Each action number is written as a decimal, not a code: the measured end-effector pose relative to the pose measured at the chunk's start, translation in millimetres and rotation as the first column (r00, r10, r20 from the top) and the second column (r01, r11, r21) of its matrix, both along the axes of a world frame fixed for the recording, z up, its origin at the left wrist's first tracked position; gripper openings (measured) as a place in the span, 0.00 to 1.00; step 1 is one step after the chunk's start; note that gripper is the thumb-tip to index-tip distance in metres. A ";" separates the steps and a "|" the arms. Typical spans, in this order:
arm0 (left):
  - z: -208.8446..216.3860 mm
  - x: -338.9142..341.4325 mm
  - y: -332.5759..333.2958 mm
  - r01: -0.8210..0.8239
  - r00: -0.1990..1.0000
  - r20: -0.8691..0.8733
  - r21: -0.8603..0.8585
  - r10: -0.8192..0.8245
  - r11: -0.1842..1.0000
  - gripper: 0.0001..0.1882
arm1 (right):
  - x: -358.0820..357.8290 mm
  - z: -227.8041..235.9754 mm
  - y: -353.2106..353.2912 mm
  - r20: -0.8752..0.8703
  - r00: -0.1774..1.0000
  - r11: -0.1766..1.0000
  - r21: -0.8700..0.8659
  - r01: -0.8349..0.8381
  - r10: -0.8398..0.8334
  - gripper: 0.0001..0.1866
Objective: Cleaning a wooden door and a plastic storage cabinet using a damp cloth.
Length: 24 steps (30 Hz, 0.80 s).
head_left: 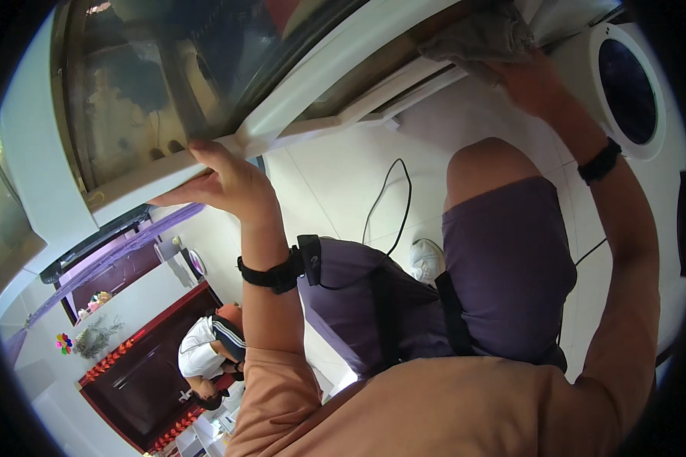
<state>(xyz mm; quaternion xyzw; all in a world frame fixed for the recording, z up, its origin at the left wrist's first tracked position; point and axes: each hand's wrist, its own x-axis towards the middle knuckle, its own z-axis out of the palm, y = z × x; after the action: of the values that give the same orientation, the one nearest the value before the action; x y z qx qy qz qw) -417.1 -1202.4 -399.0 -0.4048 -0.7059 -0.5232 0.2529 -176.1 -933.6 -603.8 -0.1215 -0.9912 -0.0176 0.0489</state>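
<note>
My left hand grips the lower edge of a white-framed glass panel, thumb on the near side and fingers stretched along the underside of the frame. At the upper right, my right hand holds a crumpled grey cloth against another part of the white frame and its glass. The cloth partly covers those fingers. Reflections and smudges show on the larger pane. Dark bands sit on both my wrists.
A white appliance with a round dark door stands at the right. A black cable loops over the pale tiled floor by my legs. Far off at lower left, a person in a white top bends near a dark red door.
</note>
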 end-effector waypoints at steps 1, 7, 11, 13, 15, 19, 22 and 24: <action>-1.2 -0.3 1.4 -0.044 0.999 -0.017 -0.002 0.044 0.999 0.43 | -3.9 7.3 -5.8 0.022 0.998 0.997 -0.058 0.055 -0.054 0.25; -2.1 1.3 1.7 0.016 0.998 0.066 0.040 -0.018 0.999 0.44 | -42.4 10.8 -44.9 -0.111 0.986 0.933 -0.326 -0.151 0.120 0.27; -0.7 -3.1 -5.8 -0.040 0.999 0.007 0.002 0.040 0.999 0.46 | -76.4 16.0 -86.9 -0.162 0.933 0.840 -0.405 -0.361 0.323 0.29; 0.0 10.5 4.5 0.020 0.998 0.065 0.043 -0.023 0.999 0.48 | -95.2 18.0 -96.7 -0.236 0.897 0.793 -0.420 -0.441 0.374 0.28; -5.5 13.9 5.0 0.081 0.988 0.127 0.077 -0.091 0.994 0.50 | -99.1 30.7 -100.8 -0.335 0.789 0.765 -0.236 -0.600 0.515 0.28; 0.0 13.2 0.7 -0.014 0.995 0.096 0.026 0.011 1.000 0.53 | -102.5 51.8 -91.3 -0.219 0.829 0.746 -0.363 -0.558 0.514 0.28; -1.8 6.6 2.3 -0.005 0.993 0.122 0.061 -0.002 0.998 0.52 | -86.4 54.6 -69.9 -0.022 0.879 0.738 -0.534 -0.412 0.476 0.28; 0.9 -0.8 -2.9 0.018 1.000 -0.014 -0.014 -0.018 1.000 0.51 | -60.3 53.6 -49.3 0.170 0.913 0.837 -0.487 -0.249 0.370 0.27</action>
<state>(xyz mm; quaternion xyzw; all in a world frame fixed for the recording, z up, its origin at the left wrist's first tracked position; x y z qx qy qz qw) -417.9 -1205.3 -398.1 -0.4166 -0.7041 -0.5176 0.2504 -236.4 -982.9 -550.2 0.0372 -0.9716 0.2076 -0.1075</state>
